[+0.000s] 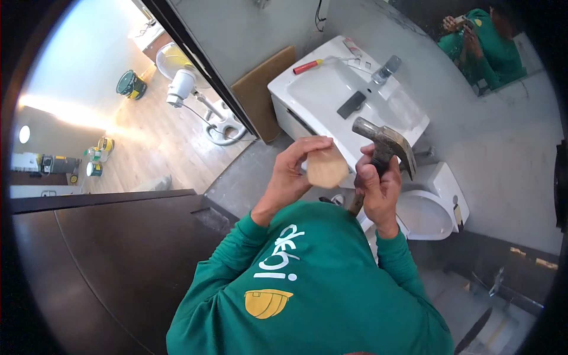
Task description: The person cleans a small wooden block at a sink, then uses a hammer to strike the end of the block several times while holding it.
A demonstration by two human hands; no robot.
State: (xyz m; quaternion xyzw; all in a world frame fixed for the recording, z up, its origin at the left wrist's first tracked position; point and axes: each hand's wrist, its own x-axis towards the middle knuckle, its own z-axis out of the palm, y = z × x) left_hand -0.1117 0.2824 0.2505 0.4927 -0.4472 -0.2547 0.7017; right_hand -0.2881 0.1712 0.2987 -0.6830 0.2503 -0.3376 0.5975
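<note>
My left hand is closed around a pale wooden block, whose many-sided end faces up. Beside it on the right, my right hand grips a claw hammer high on the handle, just under the metal head. The lower end of the handle reaches down toward my green shirt. Block and hammer are held apart, in front of my chest and over the near edge of a white washbasin.
On the basin lie a red-handled tool and a dark flat object, near a faucet. A toilet stands at right. A dark brown door fills the lower left. Beyond the doorway are a white stand fan and buckets.
</note>
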